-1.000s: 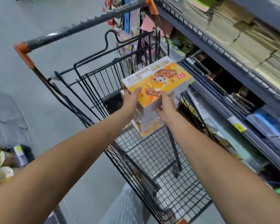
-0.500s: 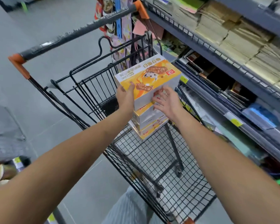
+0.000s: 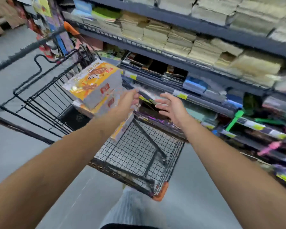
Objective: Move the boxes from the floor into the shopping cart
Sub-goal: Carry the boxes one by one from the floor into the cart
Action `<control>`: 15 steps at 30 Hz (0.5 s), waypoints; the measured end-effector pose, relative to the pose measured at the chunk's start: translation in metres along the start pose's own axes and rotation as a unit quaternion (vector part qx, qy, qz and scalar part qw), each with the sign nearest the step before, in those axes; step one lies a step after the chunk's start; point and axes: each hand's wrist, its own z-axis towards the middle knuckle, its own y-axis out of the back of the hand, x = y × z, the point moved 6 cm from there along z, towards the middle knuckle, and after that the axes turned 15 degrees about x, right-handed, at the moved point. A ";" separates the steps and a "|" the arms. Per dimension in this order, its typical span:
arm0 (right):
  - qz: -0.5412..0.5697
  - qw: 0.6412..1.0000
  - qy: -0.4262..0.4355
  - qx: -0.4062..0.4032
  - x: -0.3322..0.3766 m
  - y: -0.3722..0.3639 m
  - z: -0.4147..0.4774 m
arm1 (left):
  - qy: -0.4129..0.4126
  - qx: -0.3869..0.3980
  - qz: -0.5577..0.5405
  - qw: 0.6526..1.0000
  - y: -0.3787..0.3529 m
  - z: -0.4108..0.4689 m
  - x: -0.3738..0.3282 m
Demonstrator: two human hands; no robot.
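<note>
Grey, smooth shop flooring runs under a black wire shopping cart parked hard against dark metal shelving on the right. The frame is motion-blurred throughout.

Boxes: a stack of yellow-and-white cardboard cartons with printed snack artwork stands inside the cart, at the end nearest its handle. The top carton sits tilted and skewed over those beneath; the exact count is unclear through blur. The lower cartons are partly hidden behind the left forearm.

Left hand: fingers extended and spread, palm toward the near face of the stack. Whether it touches the cardboard cannot be told; it grasps nothing.

Right hand: fingers splayed wide, clear of the stack, over the cart's right rim, empty.

Cart: square-mesh base, barred sides, orange plastic corner cap at the near corner, dark grip bar with an orange end piece.

Surroundings: upper shelves carry stacks of pale tan flat packs; lower shelves hold mixed small goods with yellow price tags. Hanging coloured merchandise stands beyond the handle.
</note>
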 end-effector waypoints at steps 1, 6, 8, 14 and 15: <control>0.007 1.000 0.006 -0.022 -0.001 0.022 -0.023 | 0.001 0.018 0.009 1.000 -0.028 -0.004 0.000; 0.080 0.988 0.065 -0.113 -0.015 0.131 -0.170 | 0.002 0.155 0.069 0.985 -0.194 -0.046 0.023; 0.095 0.982 0.083 -0.138 -0.019 0.163 -0.219 | 0.000 0.196 0.096 0.976 -0.245 -0.063 0.028; 0.100 0.959 0.101 -0.246 -0.042 0.259 -0.407 | -0.014 0.317 0.185 0.930 -0.430 -0.136 0.051; 0.107 0.953 0.102 -0.265 -0.049 0.272 -0.435 | -0.012 0.336 0.194 0.922 -0.459 -0.149 0.057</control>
